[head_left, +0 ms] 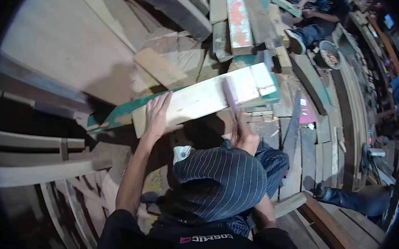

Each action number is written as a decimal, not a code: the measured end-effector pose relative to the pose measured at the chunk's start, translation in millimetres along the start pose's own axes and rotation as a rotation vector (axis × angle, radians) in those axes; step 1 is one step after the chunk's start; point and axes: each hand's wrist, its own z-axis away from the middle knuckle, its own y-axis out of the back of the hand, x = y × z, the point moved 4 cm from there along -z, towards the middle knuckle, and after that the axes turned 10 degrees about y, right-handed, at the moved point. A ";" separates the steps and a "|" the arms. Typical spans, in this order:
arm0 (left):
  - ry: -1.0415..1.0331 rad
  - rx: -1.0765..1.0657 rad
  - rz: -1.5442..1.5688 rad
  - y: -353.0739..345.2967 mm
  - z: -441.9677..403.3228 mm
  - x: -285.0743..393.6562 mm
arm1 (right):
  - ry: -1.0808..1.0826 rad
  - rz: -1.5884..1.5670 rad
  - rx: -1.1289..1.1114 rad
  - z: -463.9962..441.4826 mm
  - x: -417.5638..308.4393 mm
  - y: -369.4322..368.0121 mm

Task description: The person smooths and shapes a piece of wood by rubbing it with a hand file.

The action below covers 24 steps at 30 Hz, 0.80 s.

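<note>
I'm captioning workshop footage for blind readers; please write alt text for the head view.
A person's left grip lies on a pale wooden board; the right grip holds a blurred tool over or against it. A green piece shows beneath, timber lies around, and another person is partly visible at upper right.

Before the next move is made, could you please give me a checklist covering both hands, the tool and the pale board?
1. Left hand on the pale board: ok.
2. Right hand gripping the tool: ok.
3. Left hand apart from the tool: ok, nearer the board's other end.
4. Tool touching the board: cannot tell, it is blurred.
5. Board firmly supported: cannot tell; green wood shows beneath, contact hidden.
</note>
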 end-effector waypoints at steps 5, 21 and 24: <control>0.019 0.052 -0.028 -6.0 3.1 6.4 | -0.175 -0.026 0.098 3.2 17.1 8.8; -0.022 0.023 0.050 -15.3 -2.4 44.7 | -0.063 -0.112 0.163 5.0 35.7 16.5; -0.023 0.004 0.066 -15.3 -2.9 42.9 | 0.318 -0.039 0.044 -7.9 0.1 11.6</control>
